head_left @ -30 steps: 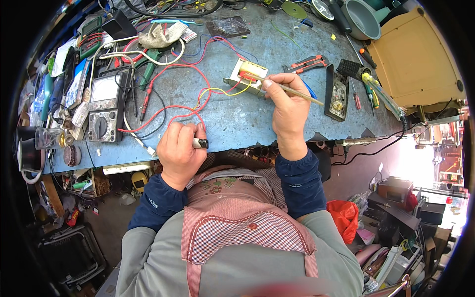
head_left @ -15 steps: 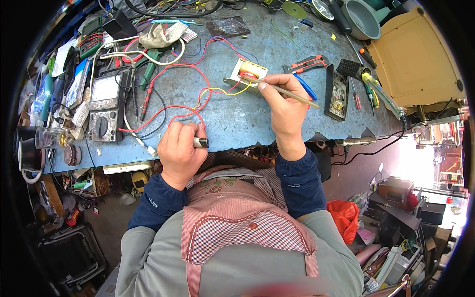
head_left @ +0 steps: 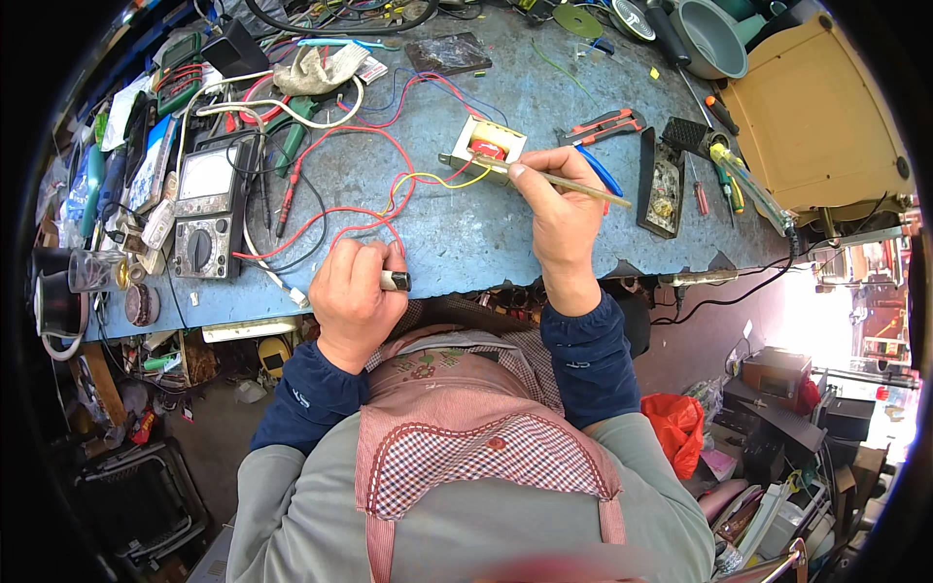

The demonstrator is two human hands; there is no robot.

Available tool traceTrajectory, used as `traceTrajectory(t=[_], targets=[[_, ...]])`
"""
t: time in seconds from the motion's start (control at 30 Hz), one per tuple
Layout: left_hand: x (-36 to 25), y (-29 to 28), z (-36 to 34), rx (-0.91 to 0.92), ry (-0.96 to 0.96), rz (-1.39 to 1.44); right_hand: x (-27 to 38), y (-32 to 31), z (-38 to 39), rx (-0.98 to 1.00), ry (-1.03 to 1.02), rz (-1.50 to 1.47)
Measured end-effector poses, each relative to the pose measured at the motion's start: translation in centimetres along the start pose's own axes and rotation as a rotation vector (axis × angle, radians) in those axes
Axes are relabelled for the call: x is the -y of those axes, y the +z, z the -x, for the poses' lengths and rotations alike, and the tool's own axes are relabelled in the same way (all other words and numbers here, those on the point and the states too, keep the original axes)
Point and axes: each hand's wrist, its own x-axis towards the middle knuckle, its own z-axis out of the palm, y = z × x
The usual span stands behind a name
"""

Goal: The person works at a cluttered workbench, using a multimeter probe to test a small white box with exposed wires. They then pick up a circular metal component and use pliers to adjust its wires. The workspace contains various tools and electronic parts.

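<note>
My right hand (head_left: 567, 209) pinches a thin brown brush-like stick (head_left: 588, 189) between thumb and fingers. Its far tip lies at the red winding of a small transformer (head_left: 496, 146), which has a pale metal frame and a yellow-wrapped coil. Red and yellow wires (head_left: 428, 178) run from the transformer leftward over the bench. At the bench's front edge, my left hand (head_left: 356, 291) is closed around a small cylinder (head_left: 396, 281) with a black end and a whitish band; the fist hides most of it. A red wire passes just beside the left fingers.
An analog multimeter (head_left: 206, 209) with red and black probes sits left. Red-handled cutters (head_left: 604, 126), a dark narrow tray (head_left: 662, 185) and several screwdrivers (head_left: 731, 185) lie right. A grey pan (head_left: 709, 44) and beige panel (head_left: 816, 117) stand at the far right. A cloth (head_left: 321, 70) lies far left.
The stick's tip has shifted very slightly over the transformer's red winding, its rear end dipping a little right. My left hand stays in place.
</note>
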Motion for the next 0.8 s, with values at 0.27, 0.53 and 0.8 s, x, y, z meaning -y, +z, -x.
traceTrajectory(t=[0.27, 0.53, 0.8], targets=[[0.0, 0.0, 0.1, 0.007, -0.007, -0.003, 0.0, -0.3, -0.4, 0.009, 0.080, -0.184], [0.0, 0.0, 0.1, 0.003, -0.031, 0.011, 0.1, 0.2, -0.5, -0.008, 0.112, -0.131], [-1.1, -2.6, -2.9, 0.104, -0.339, 0.377, -0.1, 0.4, -0.9, -0.020, 0.137, -0.146]])
